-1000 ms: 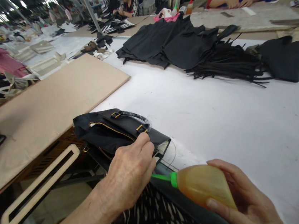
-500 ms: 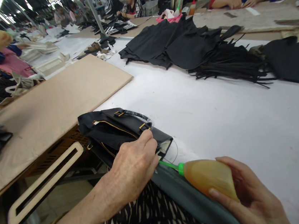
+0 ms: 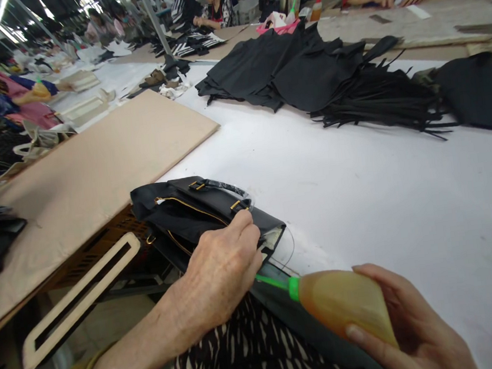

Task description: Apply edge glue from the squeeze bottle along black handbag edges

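Note:
A black handbag (image 3: 173, 210) with gold zips and a plastic-wrapped handle (image 3: 224, 188) lies at the table's near edge. My left hand (image 3: 223, 264) is closed on the bag's near right end, its fingertips hidden from me. In my right hand (image 3: 412, 319) is a squeeze glue bottle (image 3: 348, 303), amber inside, with a green cap and a long thin green nozzle. The nozzle points left, and its tip is close to my left fingers at the bag's edge; whether it touches the bag I cannot tell. A loose thread curls beside the bag's open corner.
Black cut pieces (image 3: 295, 72) and thin strips lie heaped across the white table (image 3: 363, 195). A beige board (image 3: 103, 141) covers the left side. A slotted beige frame (image 3: 82, 304) juts out below it. Co-workers sit or stand at the far tables.
The glue bottle has shifted slightly down and left, its nozzle tip now lower beside my left fingers. My left hand still grips the bag. A co-worker at the left has lowered an arm.

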